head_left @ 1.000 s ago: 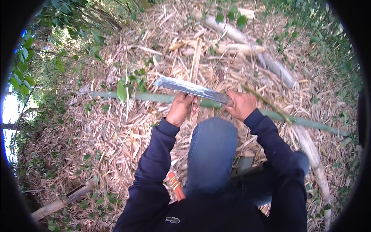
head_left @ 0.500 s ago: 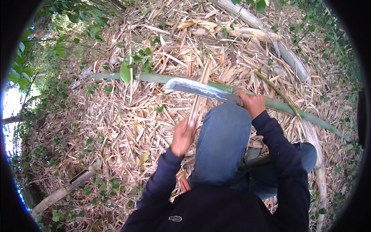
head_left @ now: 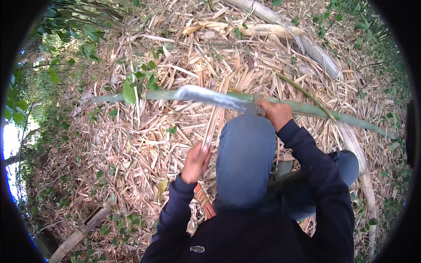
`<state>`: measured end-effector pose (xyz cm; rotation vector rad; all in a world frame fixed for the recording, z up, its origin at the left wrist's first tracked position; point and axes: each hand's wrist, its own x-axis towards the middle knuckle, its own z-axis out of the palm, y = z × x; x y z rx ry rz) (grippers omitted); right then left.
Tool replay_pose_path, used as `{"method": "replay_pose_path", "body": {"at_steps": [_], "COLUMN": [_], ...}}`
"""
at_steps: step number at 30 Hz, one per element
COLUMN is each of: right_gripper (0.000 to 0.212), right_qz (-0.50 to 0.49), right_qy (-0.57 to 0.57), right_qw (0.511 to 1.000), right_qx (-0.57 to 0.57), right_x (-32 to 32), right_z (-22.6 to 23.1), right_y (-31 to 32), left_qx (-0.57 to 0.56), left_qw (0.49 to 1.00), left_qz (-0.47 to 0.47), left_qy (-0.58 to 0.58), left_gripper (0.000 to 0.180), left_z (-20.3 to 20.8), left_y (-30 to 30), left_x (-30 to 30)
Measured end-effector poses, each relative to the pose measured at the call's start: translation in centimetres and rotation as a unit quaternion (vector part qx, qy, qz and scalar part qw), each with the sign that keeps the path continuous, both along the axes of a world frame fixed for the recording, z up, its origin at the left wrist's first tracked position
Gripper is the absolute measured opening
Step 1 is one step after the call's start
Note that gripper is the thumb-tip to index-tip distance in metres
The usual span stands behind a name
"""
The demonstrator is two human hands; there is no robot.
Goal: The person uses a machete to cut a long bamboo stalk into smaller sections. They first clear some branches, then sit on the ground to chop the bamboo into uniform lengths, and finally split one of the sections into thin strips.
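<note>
My right hand (head_left: 277, 115) is closed around the handle of a machete (head_left: 210, 97), just beyond my bent knee in blue jeans (head_left: 246, 158). Its broad grey blade, a little blurred, points left with the tip over a green bamboo pole (head_left: 158, 94). In my left hand (head_left: 196, 164), left of the knee, is a thin, pale bamboo strip (head_left: 212, 125). The strip runs away from me and passes beneath the blade, which hides part of it. Whether the edge touches the strip, I cannot tell.
Dry bamboo shavings (head_left: 144, 144) cover the ground. Beyond lie a grey log (head_left: 318, 55) and a thin green stick (head_left: 305, 94). A cut bamboo piece (head_left: 83, 230) rests at lower left. By my left hip is a reddish sheath-like thing (head_left: 204, 199) with yellow bands.
The view has shifted and turned slightly. My left hand has drawn back toward me with the strip, farther from the blade. The machete's tip now overlaps the green pole.
</note>
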<state>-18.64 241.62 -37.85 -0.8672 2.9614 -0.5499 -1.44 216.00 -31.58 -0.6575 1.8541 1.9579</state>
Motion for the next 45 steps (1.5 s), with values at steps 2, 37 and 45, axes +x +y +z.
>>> {"method": "replay_pose_path", "body": {"at_steps": [2, 37, 45], "right_gripper": [0.025, 0.022, 0.034], "right_qz": [-0.019, -0.26, -0.167], "right_qy": [-0.06, -0.286, -0.018], "right_qw": [0.997, 0.637, 0.968], "right_qx": [-0.04, -0.667, -0.188], "right_x": [0.7, -7.4, -6.1], "right_z": [0.0, 12.5, 14.1], "right_y": [0.6, 5.4, 6.3], "left_qx": [0.009, -0.161, 0.126], "left_qw": [1.0, 0.918, 0.984], "left_qz": [0.017, -0.186, -0.049], "left_qy": [-0.014, 0.312, 0.12], "left_gripper": [0.027, 0.041, 0.018], "left_z": [0.7, 5.3, 6.7], "left_y": [-0.7, 11.8, 11.3], "left_x": [3.6, -16.8, -20.4]}}
